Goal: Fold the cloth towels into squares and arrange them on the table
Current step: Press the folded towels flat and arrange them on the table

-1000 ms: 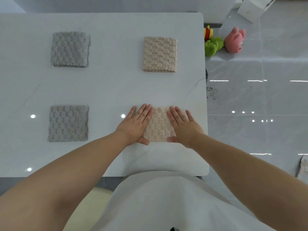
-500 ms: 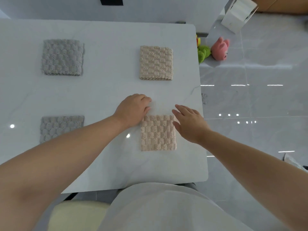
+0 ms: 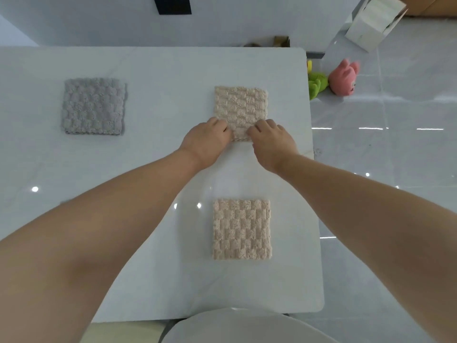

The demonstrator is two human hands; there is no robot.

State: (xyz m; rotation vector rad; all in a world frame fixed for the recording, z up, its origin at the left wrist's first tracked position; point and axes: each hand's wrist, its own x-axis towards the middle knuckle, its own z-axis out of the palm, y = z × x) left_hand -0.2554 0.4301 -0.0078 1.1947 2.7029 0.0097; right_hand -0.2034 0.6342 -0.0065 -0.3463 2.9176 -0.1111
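On the white table (image 3: 148,65), left hand (image 3: 205,142) and right hand (image 3: 272,144) pinch the near edge of the far beige towel (image 3: 241,105)

We see the far beige towel (image 3: 241,107) and the near beige towel (image 3: 241,229) in the same pale beige, each with a raised checkerboard weave of lighter and darker blocks. The grey towel (image 3: 94,106) is one even grey, patterned in rounded, bubbly tufts. The worktop (image 3: 160,70) is white with faint grey marble veins. On the glossy pale grey floor tiles (image 3: 408,157) we make out a pink plush toy (image 3: 345,78) and a green plush toy (image 3: 317,85) with a touch of yellow.
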